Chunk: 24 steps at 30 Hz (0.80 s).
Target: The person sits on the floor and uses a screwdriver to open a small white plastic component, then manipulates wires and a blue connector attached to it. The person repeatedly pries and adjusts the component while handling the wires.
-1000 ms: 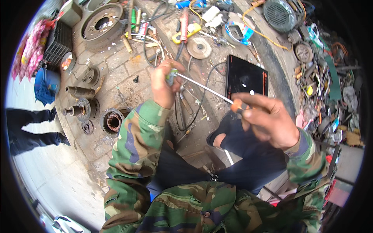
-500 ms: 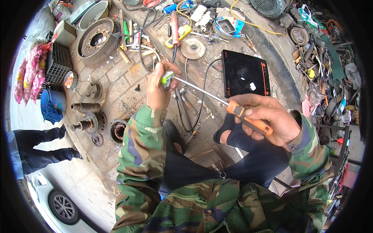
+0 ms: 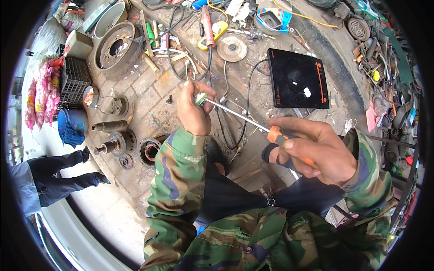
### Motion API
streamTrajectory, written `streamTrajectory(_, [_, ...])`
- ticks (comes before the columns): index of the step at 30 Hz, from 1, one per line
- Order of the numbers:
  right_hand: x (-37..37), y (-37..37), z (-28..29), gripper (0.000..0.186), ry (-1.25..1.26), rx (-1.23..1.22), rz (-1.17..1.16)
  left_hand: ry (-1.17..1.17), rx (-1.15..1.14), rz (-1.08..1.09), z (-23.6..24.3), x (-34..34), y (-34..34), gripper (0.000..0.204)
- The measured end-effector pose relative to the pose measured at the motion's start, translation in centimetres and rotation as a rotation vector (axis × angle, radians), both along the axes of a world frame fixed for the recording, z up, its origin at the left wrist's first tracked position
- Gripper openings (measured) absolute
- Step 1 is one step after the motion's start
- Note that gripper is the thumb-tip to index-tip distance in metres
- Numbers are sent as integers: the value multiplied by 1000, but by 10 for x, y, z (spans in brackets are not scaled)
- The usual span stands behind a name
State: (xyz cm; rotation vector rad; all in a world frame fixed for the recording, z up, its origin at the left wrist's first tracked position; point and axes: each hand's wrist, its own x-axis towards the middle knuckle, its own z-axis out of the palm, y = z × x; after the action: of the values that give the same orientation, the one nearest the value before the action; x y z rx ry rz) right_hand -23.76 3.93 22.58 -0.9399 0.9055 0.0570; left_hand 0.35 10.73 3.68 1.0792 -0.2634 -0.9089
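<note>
My left hand (image 3: 193, 110) is closed in a pinch around a small green-and-grey part (image 3: 200, 98); the fingers hide most of it. My right hand (image 3: 323, 151) wraps round the orange-and-black handle of a screwdriver (image 3: 239, 116). Its metal shaft points up and left, and the tip meets the small part at my left fingertips. Both hands are raised over my knees. Beyond the right hand, a black flat cooktop (image 3: 296, 81) lies on the ground with its cable running left.
A round grinding disc (image 3: 232, 49) and a red-handled tool (image 3: 207, 28) lie ahead. Motor parts (image 3: 118, 143) and a metal drum (image 3: 115, 45) stand at left, beside a blue bucket (image 3: 72, 122). Heaped scrap (image 3: 384, 67) lines the right. Another person's legs (image 3: 63, 171) show at far left.
The whole view has shifted, so most things sit further right. My right fingers have changed their hold on the screwdriver handle. The white car at lower left has moved.
</note>
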Motion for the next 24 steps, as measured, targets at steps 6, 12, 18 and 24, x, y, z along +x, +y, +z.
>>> streamTrajectory(6, [10,-13,-22,48,-89,-584,215,53,-6,60,-10,5,2,48])
streamTrajectory(12, [2,-26,-26,44,79,-276,156,66,8,-39,-19,6,8,47])
streamTrajectory(18, [-6,-8,-49,47,-51,-1197,474,70,-12,29,-22,9,4,46])
streamTrajectory(24, [3,-14,-39,45,5,-621,263,13,-48,7,-17,10,3,43])
